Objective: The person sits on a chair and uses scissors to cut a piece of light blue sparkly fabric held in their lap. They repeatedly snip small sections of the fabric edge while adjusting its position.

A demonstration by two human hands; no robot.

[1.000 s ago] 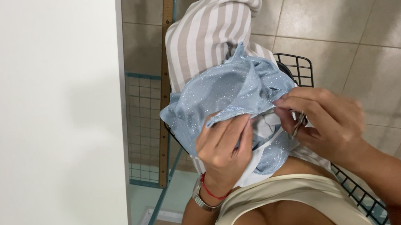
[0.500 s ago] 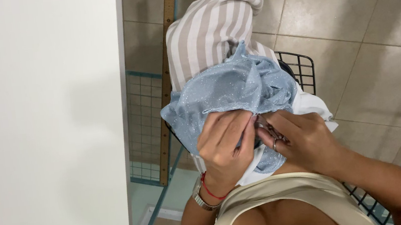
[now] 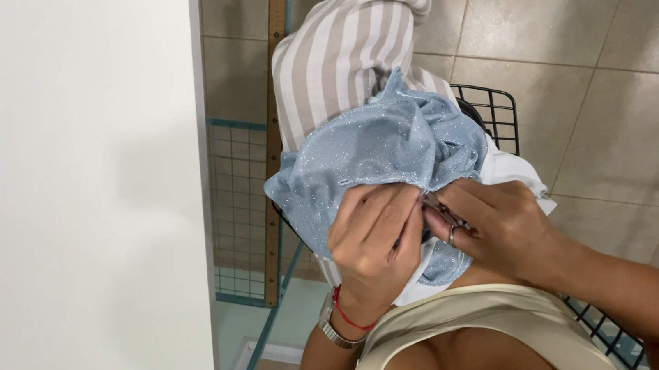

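A light blue glittery fabric [image 3: 375,151] lies bunched on my lap over striped beige and white trousers [image 3: 346,42]. My left hand [image 3: 374,246] pinches the fabric's near edge, with a red thread bracelet and a metal watch on its wrist. My right hand [image 3: 495,224], a ring on one finger, grips the same edge right beside it, and a small dark thin tool [image 3: 440,215] shows between the two hands. What exactly the tool is cannot be made out. A white cloth [image 3: 510,177] peeks out under the blue fabric.
A white tabletop [image 3: 68,215] fills the left side. Beside it stand a wooden ruler [image 3: 275,108] and a blue-framed wire grid [image 3: 233,212]. A black wire basket or chair frame [image 3: 494,108] lies behind my lap. Beige floor tiles [image 3: 604,54] spread to the right.
My two hands have drawn together at the fabric's near edge, the right hand moving left toward the left hand. The fabric bunched up a little more.
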